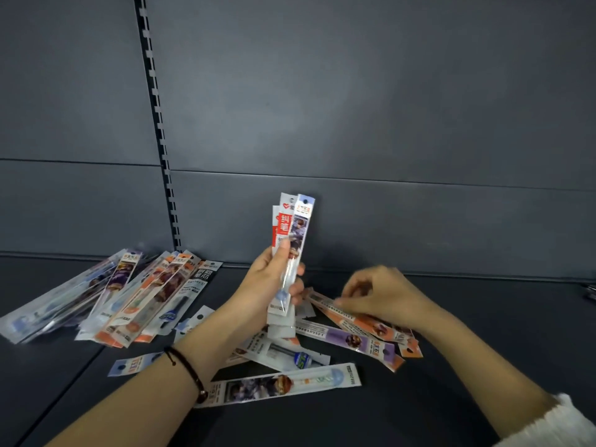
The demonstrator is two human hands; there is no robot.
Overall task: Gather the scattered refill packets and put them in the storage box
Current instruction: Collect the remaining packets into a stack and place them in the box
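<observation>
Head view: the left hand (267,279) grips a bundle of refill packets (292,227) upright over the middle of the shelf (451,366), long axes near vertical, hang-holes up. The right hand (377,291) pinches an orange packet (364,321) that lies flat and slants toward the right front. A loose pile (129,298) lies by the back left edge.

— What stands behind everything?
— A dark grey panelled back wall (354,91). A black slotted metal upright strip (158,124) runs down its left part, and a horizontal seam crosses each panel.
— And underneath?
— A dark grey flat shelf (419,398) that meets the wall at its far edge. A thin seam line crosses its near left corner.
— Anything else?
— A dark cord bracelet (188,371) with a bead, and a white ribbed knit sleeve cuff (567,421) in the lower right corner.
</observation>
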